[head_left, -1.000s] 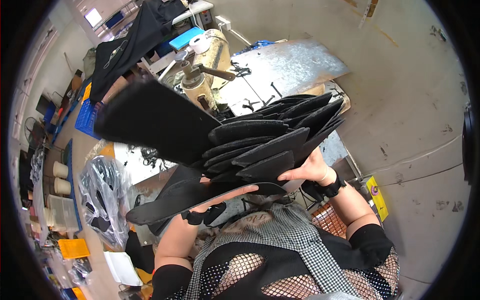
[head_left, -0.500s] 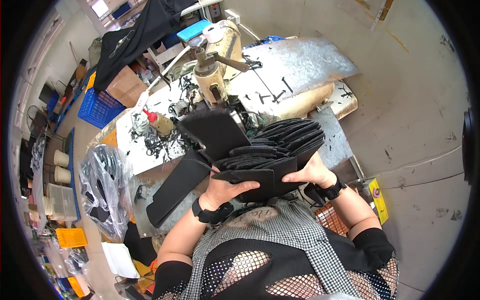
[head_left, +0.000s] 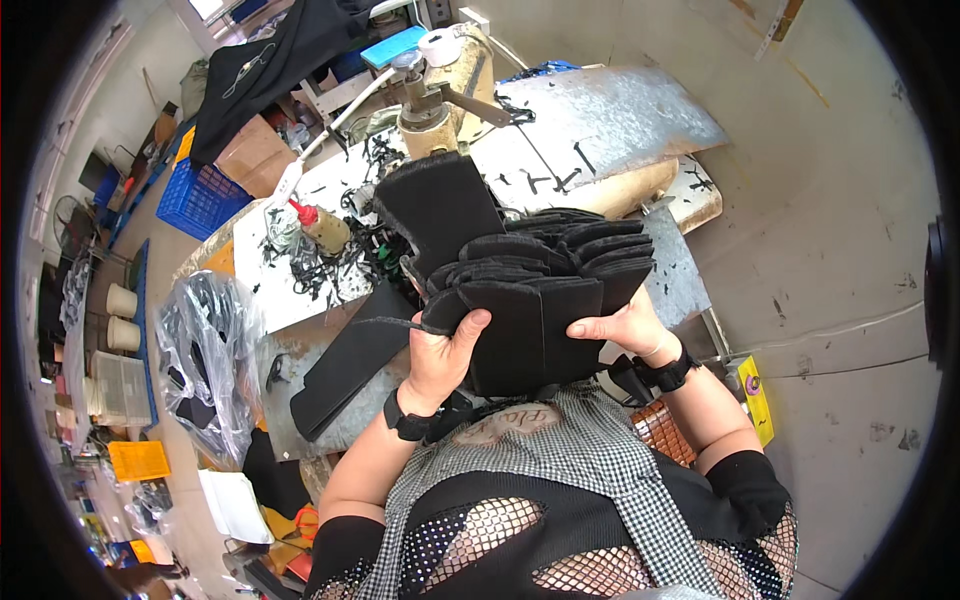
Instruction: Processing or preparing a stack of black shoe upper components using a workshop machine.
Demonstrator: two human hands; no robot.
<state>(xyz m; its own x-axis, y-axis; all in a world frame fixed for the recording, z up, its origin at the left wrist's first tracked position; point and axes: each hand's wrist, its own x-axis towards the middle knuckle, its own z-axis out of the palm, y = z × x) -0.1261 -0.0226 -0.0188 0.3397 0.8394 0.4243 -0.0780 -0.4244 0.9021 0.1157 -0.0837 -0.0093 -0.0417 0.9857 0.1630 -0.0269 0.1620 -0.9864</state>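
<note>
Stack (head_left: 510, 330): black flat pieces, raised in front of me, gripped at both sides; layers fanned, one long piece (head_left: 440, 210) jutting away up-left.
Left hand (head_left: 440, 355): closed on the stack's left edge, thumb in front; fingers hidden behind.
Right hand (head_left: 635, 330): closed on the right edge, thumb on the front face; I can't see its fingers.
Loose piece (head_left: 350, 375): left of the stack on the metal plate (head_left: 368, 412), long axis diagonal, far end toward the stack; my left is nearer.
Counter (head_left: 282, 320): white, beyond, black scraps, red-capped bottle (head_left: 327, 235).
Crate (head_left: 200, 205): blue, far left.
</note>
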